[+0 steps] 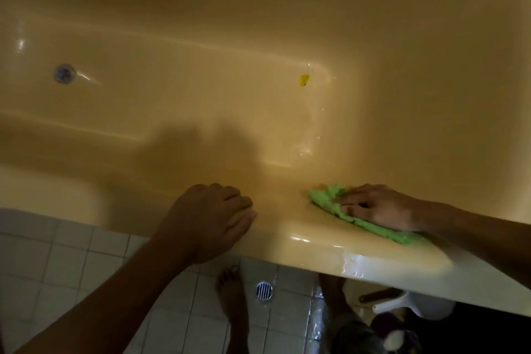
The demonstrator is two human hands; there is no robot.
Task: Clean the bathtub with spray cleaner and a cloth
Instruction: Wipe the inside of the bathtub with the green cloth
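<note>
The right hand (379, 207) lay flat, fingers straight, pressing the green cloth (370, 224) onto the bathtub rim (310, 241). The left hand (212, 218) was braced on that rim well apart from it, fingers curled and, as far as the dim view showed, holding nothing. With the rim glossy wet and bare feet on a wet tiled floor (71, 261), the bracing hand or a foot could slip.
</note>
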